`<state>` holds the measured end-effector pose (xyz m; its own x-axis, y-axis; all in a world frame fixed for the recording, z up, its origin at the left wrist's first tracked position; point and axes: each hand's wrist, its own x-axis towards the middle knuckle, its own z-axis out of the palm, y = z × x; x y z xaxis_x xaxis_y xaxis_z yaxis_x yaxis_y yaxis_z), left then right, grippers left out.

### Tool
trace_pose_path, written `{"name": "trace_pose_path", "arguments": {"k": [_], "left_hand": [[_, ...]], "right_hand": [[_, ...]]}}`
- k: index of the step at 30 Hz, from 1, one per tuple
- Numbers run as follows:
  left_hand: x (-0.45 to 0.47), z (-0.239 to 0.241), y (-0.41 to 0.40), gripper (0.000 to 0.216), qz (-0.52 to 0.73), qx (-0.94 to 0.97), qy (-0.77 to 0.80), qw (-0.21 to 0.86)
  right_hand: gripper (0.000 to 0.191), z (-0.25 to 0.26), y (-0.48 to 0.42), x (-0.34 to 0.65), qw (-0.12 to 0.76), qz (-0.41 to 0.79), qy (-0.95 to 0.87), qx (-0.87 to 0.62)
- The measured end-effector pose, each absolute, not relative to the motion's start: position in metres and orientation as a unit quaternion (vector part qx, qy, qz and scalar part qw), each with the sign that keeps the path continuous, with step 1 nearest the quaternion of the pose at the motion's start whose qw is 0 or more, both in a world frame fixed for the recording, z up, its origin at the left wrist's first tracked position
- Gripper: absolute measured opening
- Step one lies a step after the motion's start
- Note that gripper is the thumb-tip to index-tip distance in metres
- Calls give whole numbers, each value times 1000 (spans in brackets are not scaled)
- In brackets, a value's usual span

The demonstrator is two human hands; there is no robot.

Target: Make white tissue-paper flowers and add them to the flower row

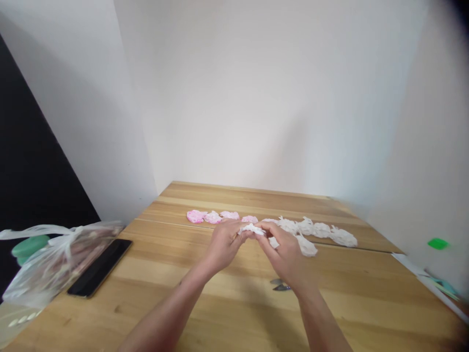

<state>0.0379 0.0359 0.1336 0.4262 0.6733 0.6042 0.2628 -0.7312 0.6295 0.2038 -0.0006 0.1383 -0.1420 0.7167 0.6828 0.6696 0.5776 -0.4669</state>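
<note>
Between the fingertips of both hands is a crumpled white tissue-paper flower, held above the table. My left hand pinches its left side, and my right hand grips the right side from above and below. Behind the hands lies a row of similar paper flowers: pink ones on the left, white ones on the right. One white flower sits nearer, just past my right hand. Scissors lie beneath my right wrist, their blades showing and their handles hidden.
The wooden table meets a white wall at the back. A black phone rests at the left edge, against a clear plastic bag with things inside. Papers lie along the right edge, and a green object shows beyond.
</note>
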Motion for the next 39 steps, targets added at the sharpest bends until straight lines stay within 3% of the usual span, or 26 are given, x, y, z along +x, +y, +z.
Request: {"name": "trace_pose_path", "arguments": {"k": [12,21,28,33,39], "left_hand": [[36,132,38,34,442,821,314,180],[48,134,24,34,397,846,348,71],[45,138,16,31,453,807,318,206],[42,135,21,36,527,767,329,162],[53,121,23,46,447,825,314,143]], "right_hand": [[21,149,-9,200,426,103,-773,-457],[14,145,-9,196,451,29,-736,-503],[19,147,-15,204,484,87,-714,-498],[24,147,-13,209,543,152,-653,-505],[26,146,-5,208,561,169,-622,-520]]}}
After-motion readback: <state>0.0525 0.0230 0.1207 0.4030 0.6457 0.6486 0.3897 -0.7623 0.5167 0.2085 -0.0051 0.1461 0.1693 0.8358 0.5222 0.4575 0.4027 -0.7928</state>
